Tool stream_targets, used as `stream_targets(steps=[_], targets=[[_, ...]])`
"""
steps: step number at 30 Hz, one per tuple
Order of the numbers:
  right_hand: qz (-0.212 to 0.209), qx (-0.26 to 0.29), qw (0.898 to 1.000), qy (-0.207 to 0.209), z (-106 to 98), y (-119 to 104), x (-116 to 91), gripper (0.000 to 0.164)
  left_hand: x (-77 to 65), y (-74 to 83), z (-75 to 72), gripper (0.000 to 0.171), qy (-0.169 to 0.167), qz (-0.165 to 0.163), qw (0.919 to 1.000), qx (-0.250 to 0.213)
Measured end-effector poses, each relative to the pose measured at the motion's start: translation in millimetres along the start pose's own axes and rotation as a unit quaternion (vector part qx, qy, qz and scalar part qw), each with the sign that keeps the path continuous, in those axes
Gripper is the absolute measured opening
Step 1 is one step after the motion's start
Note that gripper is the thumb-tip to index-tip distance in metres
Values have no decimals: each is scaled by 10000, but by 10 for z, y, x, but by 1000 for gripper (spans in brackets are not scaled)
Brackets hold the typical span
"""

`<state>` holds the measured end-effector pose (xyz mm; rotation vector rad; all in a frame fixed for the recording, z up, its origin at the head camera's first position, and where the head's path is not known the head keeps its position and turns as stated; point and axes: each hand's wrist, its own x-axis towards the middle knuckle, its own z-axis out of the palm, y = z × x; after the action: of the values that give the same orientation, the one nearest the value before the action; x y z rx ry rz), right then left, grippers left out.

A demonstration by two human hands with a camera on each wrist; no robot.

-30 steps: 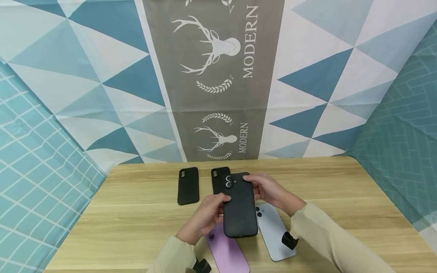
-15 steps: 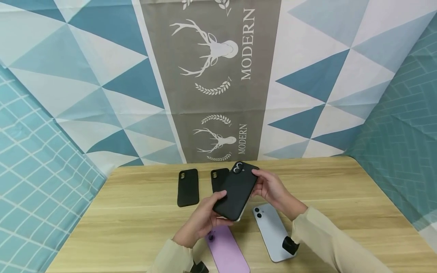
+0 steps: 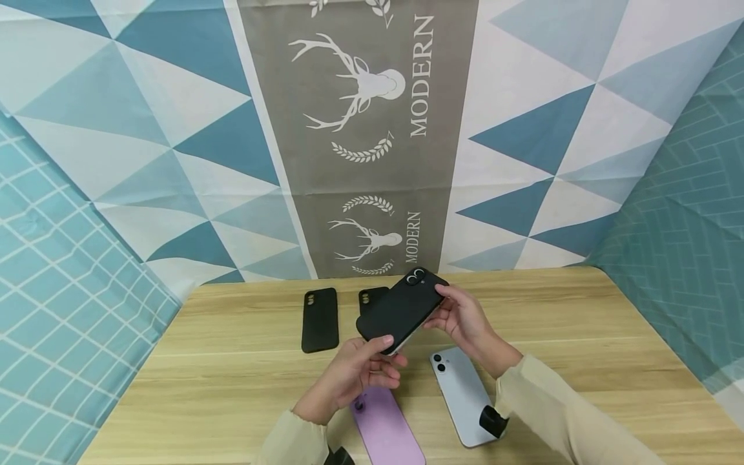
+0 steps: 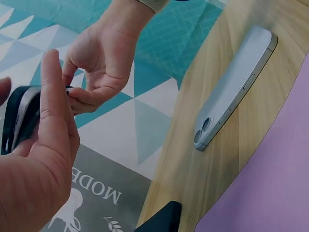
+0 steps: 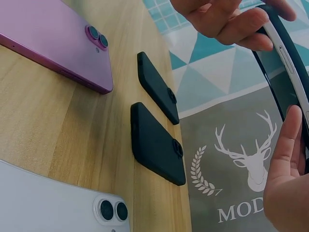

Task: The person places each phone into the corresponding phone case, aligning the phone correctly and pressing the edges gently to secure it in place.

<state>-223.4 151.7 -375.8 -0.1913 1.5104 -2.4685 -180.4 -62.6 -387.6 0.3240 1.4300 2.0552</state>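
Note:
Both hands hold a black phone case (image 3: 401, 310) above the table, tilted with its camera end at upper right. A phone with a silver side edge (image 5: 292, 67) lies in it; the right wrist view shows that edge bare between the dark case and the glossy screen. My left hand (image 3: 356, 373) grips the lower end, thumb on the case's back and fingers underneath. With thumb on top, my right hand (image 3: 465, 320) pinches the corner near the camera end. Beneath the left hand lies a purple phone (image 3: 388, 426); a light-blue phone (image 3: 462, 394) lies near the right forearm.
A second black case (image 3: 320, 320) lies flat toward the back left of the wooden table (image 3: 221, 387). Another black case (image 3: 367, 302) beside it is partly covered by the held one in the head view. A patterned cloth wall (image 3: 372, 161) stands behind the table.
The cased phone has turned clockwise from nearly upright to a diagonal and risen away from me. More of its silver edge shows, and the left fingers have shifted at its lower end.

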Motion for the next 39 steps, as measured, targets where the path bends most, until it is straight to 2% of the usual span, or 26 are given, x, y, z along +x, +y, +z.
stream_targets(steps=[3,7,11,14,20,24,30,35,39], targets=[[-39,75,10000,6,-9,7,-3,17,2,-9,21,18,89,149,9998,48],[-25,176,9998,9,-20,8,-8,17,11,-5,42,18,473,308,9984,-21],[47,222,9997,-59,-11,6,-6,14,33,25,46,31,969,505,9935,-309],[96,262,9995,-128,2,7,-3,14,54,52,47,36,1224,705,9889,-452],[138,262,9992,-256,4,8,-21,17,72,94,48,22,1439,1001,9832,-507],[74,-282,9988,-390,-26,12,-46,22,74,122,27,19,1563,1199,9797,-362],[109,-1315,9906,-370,-73,14,-107,47,81,132,-22,18,1790,1205,9760,-308],[85,-1929,9812,15,-53,40,-125,54,80,135,-38,18,1862,1159,9756,-131],[47,-2197,9751,285,-11,43,-151,56,80,136,-44,18,1816,1062,9776,-55]])
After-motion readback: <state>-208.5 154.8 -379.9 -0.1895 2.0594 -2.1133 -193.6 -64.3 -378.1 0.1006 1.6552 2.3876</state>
